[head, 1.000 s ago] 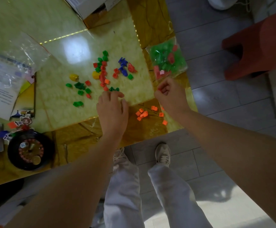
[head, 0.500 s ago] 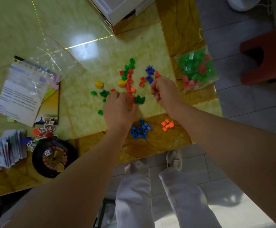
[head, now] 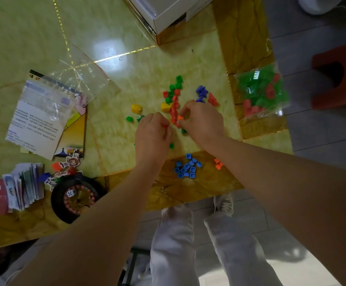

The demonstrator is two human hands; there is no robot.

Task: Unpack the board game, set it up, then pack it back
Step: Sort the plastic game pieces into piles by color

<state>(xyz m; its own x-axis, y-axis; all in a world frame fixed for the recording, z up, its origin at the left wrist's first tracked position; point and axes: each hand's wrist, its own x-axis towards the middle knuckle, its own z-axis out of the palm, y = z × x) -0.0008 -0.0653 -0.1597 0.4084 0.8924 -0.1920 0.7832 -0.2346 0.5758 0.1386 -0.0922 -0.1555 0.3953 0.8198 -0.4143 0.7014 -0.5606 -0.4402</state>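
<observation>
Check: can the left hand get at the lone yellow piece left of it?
Probably yes: the yellow piece lies uncovered just past the left hand, but that hand seems to pinch a red piece.

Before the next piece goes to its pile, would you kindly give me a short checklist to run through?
1. Piece in the right hand: ok, its fingers pinch an orange piece.
2. Piece in the left hand: cannot tell; a red piece shows at its curled fingers, grip unclear.
3. Full sight of the orange pile: not ok, the right forearm covers part of it.
4. Gap between the blue pile and the orange pile: ok, bare table lies between.
5. Sorting of the mixed heap: not ok, red and green pieces lie together there.
</observation>
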